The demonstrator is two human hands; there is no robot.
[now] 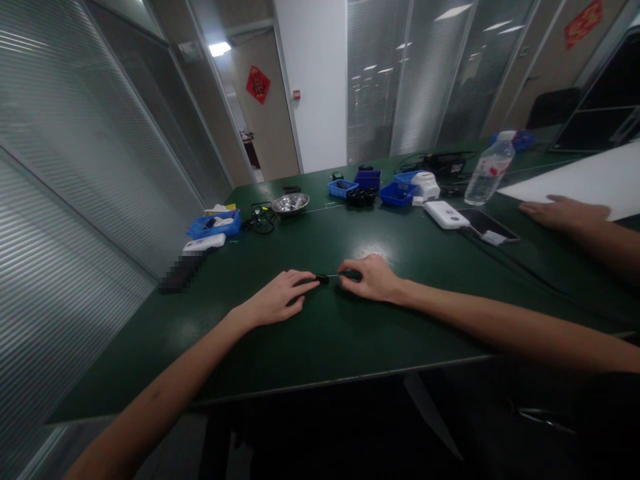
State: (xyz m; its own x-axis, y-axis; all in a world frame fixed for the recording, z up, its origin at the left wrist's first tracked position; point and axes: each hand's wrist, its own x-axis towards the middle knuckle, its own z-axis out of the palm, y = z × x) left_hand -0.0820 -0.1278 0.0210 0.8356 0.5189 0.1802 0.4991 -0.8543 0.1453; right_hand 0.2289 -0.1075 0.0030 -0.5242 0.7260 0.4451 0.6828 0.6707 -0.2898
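My right hand [373, 279] is closed around the dark handle of a screwdriver [351, 275], low over the green table. Its thin metal shaft points left and reaches a small black part [323, 279]. The fingertips of my left hand [283, 297] press on the left end of that black part, thumb and fingers partly spread. Whether the screwdriver's tip is in the part or only against it is too small to tell.
On the green table [280, 360] are a metal bowl [291, 204], blue trays [399, 194], a cable [261, 219], a white device [445, 215], a phone [487, 225] and a bottle [490, 170]. Another person's hand [567, 212] rests at the right.
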